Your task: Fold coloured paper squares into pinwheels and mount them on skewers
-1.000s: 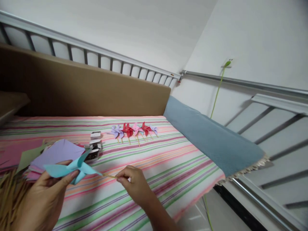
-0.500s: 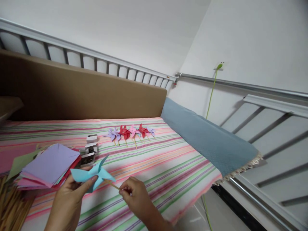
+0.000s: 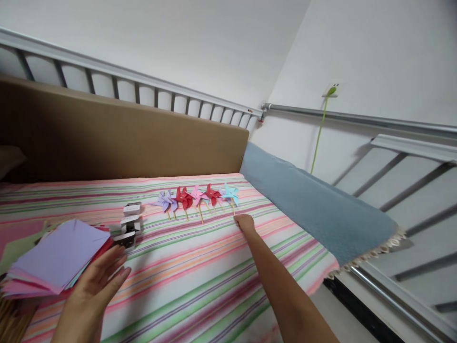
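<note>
A light blue paper pinwheel is at the right end of a row of pinwheels, and my right hand is closed on the lower end of its stick. Beside it in the row lie red pinwheels, a pink pinwheel and purple pinwheels, their sticks pointing toward me. My left hand holds nothing, its fingers apart, just right of a stack of coloured paper squares with a purple sheet on top. Small open boxes stand beyond its fingertips; their contents are too small to make out.
A striped cloth covers the surface. Thin wooden sticks lie at the lower left, partly under the paper. A brown panel runs along the back, and a blue-grey cloth hangs over the right edge. A green cord runs down the wall.
My right hand has carried the light blue pinwheel away to the right end of the row. My left hand has let go of it and moved slightly left and down.
</note>
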`<state>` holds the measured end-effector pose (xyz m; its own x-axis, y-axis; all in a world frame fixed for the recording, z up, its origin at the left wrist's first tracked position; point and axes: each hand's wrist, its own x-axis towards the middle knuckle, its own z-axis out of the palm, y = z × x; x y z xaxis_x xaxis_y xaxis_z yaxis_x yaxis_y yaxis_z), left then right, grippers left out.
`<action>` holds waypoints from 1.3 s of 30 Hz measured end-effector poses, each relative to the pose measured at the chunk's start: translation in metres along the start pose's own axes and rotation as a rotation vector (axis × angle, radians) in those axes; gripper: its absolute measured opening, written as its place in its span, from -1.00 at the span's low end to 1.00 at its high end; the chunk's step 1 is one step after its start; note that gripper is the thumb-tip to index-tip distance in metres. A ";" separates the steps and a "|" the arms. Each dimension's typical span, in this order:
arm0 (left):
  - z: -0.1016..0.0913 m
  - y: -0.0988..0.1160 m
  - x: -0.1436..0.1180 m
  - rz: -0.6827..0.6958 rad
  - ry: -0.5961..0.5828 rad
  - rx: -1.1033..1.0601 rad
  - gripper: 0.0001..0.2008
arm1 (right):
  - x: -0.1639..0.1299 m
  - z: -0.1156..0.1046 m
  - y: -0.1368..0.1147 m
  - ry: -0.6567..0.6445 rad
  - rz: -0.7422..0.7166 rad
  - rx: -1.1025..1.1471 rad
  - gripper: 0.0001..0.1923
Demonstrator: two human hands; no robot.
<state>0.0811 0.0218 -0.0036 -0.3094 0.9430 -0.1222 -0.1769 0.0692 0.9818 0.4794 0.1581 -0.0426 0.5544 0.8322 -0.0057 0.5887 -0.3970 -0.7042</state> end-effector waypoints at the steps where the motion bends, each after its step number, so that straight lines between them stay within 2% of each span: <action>1: 0.001 -0.001 0.000 -0.002 -0.002 0.005 -0.47 | 0.010 0.002 -0.001 -0.016 0.034 -0.023 -0.68; 6: 0.003 -0.005 0.002 -0.026 -0.020 0.017 -0.46 | 0.047 0.014 -0.011 -0.074 0.145 -0.103 -0.69; 10: 0.012 -0.003 -0.004 -0.033 -0.018 -0.020 -0.51 | 0.049 0.015 -0.015 -0.038 0.108 -0.112 -0.68; 13: 0.021 0.005 -0.019 0.027 -0.092 -0.038 -0.62 | 0.032 0.013 -0.010 -0.013 0.039 -0.097 -0.69; 17: 0.025 0.023 -0.042 0.181 -0.357 0.052 -0.79 | -0.006 0.018 -0.008 0.018 -0.069 -0.047 -0.74; 19: 0.023 0.034 -0.053 0.255 -0.454 0.088 -0.81 | -0.033 0.029 -0.017 0.010 -0.186 0.004 -0.66; 22: 0.017 0.048 -0.067 0.319 -0.567 0.083 -0.82 | -0.089 0.054 -0.052 -0.123 -0.448 0.095 -0.64; 26: 0.008 0.060 -0.077 0.406 -0.639 0.051 -0.77 | -0.168 0.092 -0.127 -0.364 -0.844 0.153 -0.80; 28: 0.003 0.065 -0.078 0.461 -0.651 0.038 -0.78 | -0.197 0.109 -0.165 -0.448 -1.205 0.172 -0.80; 29: 0.000 0.067 -0.078 0.483 -0.652 0.034 -0.79 | -0.208 0.117 -0.181 -0.459 -1.307 0.165 -0.79; 31: -0.006 0.070 -0.077 0.513 -0.643 0.027 -0.82 | -0.223 0.132 -0.206 -0.482 -1.401 0.088 -0.77; 33: -0.012 0.072 -0.075 0.530 -0.642 0.005 -0.83 | -0.232 0.146 -0.220 -0.505 -1.426 -0.038 -0.69; 36: -0.021 0.075 -0.071 0.546 -0.643 -0.034 -0.82 | -0.237 0.160 -0.225 -0.530 -1.438 -0.193 -0.53; 39: -0.027 0.075 -0.069 0.551 -0.628 -0.042 -0.82 | -0.240 0.164 -0.224 -0.539 -1.436 -0.263 -0.45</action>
<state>0.0637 -0.0468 0.0744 0.2145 0.8450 0.4899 -0.1911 -0.4556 0.8694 0.1185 0.1108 0.0001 -0.7797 0.5722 0.2542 0.5356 0.8198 -0.2027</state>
